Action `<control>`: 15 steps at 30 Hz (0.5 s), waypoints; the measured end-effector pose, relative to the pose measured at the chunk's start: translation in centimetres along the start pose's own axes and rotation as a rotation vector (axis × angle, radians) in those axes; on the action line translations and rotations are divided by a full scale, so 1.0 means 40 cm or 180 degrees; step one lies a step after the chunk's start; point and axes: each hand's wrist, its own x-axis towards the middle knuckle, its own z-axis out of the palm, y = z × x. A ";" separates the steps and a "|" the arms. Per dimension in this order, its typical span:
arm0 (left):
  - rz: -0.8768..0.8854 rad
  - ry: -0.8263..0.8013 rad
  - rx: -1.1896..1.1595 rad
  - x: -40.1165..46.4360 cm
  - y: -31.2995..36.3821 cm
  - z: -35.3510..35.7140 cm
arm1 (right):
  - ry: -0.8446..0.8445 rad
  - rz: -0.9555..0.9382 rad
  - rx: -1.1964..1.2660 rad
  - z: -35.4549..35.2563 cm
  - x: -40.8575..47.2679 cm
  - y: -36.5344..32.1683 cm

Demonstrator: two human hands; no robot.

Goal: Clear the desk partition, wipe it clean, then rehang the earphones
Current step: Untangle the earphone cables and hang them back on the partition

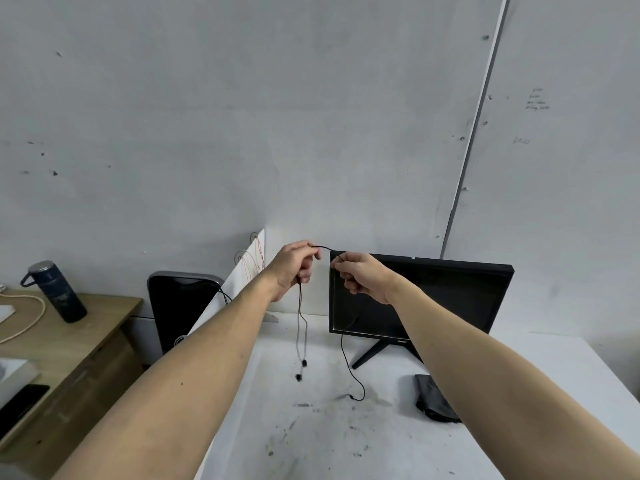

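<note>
Both my hands are raised above the white desk (311, 441), holding black wired earphones (300, 341). My left hand (294, 268) grips the cable, and the two earbuds dangle below it toward the desk. My right hand (360, 275) pinches the same cable a short way to the right; a short span runs between the hands. From my right hand the plug end hangs down in front of the monitor and touches the desk. The white desk partition (242, 282) stands just left of my left hand, with thin red wire hanging on it.
A black monitor (433, 299) stands at the back right of the desk. A dark folded cloth (433, 400) lies at the right. The desk top is smudged with dark marks. A wooden table (69, 341) at the left holds a dark flask (57, 292) and a phone (20, 407).
</note>
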 end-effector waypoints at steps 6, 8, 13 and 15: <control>-0.0062 -0.0163 -0.0147 0.006 0.024 0.002 | -0.0056 0.0058 0.0077 0.013 0.010 0.035; -0.0188 -0.0170 -0.0322 0.006 0.027 0.003 | -0.0084 0.0052 0.0124 0.019 0.019 0.041; -0.0368 -0.0258 -0.0708 0.005 0.034 0.013 | -0.0537 0.0234 0.0230 0.049 0.024 0.048; -0.0265 -0.0275 -0.0797 0.011 0.029 0.009 | -0.1016 0.0397 0.0304 0.058 0.023 0.046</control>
